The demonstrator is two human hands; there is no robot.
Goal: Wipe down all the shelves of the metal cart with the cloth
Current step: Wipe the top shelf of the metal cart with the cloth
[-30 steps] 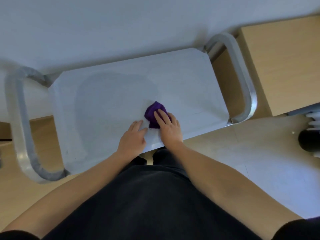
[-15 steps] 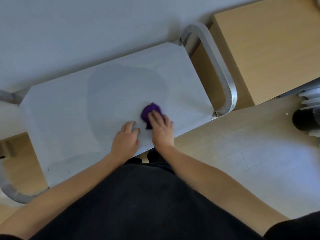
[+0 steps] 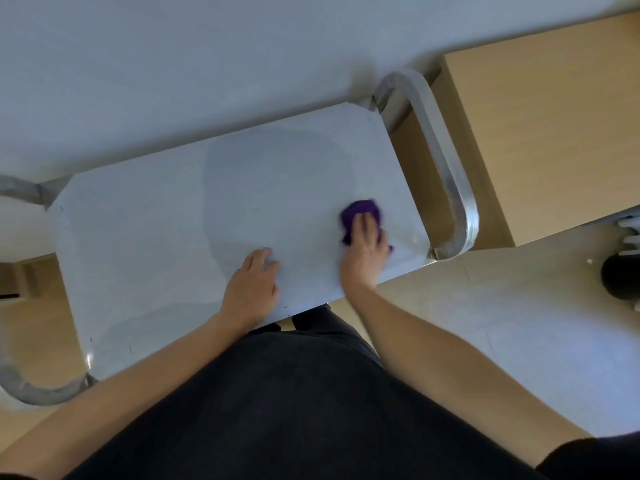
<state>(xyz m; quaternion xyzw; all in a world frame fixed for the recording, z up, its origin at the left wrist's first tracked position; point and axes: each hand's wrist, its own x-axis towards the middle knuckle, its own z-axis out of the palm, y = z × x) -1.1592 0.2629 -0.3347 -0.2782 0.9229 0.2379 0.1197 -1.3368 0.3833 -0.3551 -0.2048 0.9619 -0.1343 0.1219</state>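
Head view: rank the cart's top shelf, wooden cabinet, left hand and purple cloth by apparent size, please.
1. top shelf
2. wooden cabinet, cut off by the frame edge
3. left hand
4. purple cloth, partly hidden under the right hand, so its full size is unsure

Both bare forearms reach forward. The left hand (image 3: 252,287) lies flat, fingers (image 3: 262,259) loosely together; the right hand (image 3: 363,252) presses down, its fingers extended.
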